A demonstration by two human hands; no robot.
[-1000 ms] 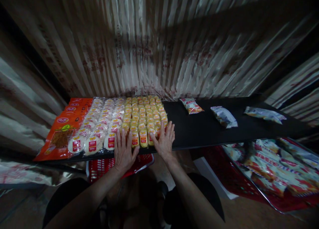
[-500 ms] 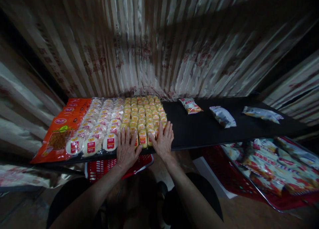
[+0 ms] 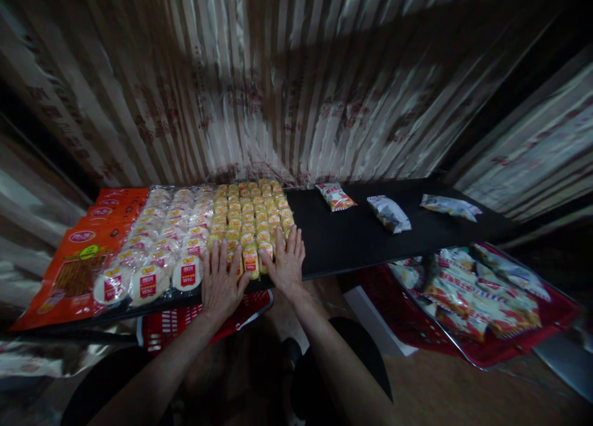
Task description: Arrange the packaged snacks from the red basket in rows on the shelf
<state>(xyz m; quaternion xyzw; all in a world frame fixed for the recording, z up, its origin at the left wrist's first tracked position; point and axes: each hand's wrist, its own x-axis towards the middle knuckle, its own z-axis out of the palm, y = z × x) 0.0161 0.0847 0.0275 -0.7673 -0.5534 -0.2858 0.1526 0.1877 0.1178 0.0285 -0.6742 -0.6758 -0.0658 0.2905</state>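
Rows of small yellow wrapped snacks (image 3: 251, 259) lie on a black shelf (image 3: 343, 247). My left hand (image 3: 222, 281) rests at their front left side, fingers spread and lying over the front packs. At the front right side, my right hand (image 3: 288, 262) lies with its fingers apart against the outer row. Neither hand grips anything. Left of my left hand stand rows of round white crackers (image 3: 188, 273) in clear wrap with red labels. Orange snack bags (image 3: 76, 259) overlap one another at the shelf's left end.
Three loose snack bags, the nearest a red and white bag (image 3: 336, 196), lie apart on the shelf's right half. Below it on the right, a red basket (image 3: 556, 315) holds several such bags. Another red basket (image 3: 169, 321) sits underneath. Striped sheeting (image 3: 259, 105) hangs behind.
The view has turned slightly to the right, so the shelf and its goods appear farther left. Both hands keep about the same places at the yellow snacks.
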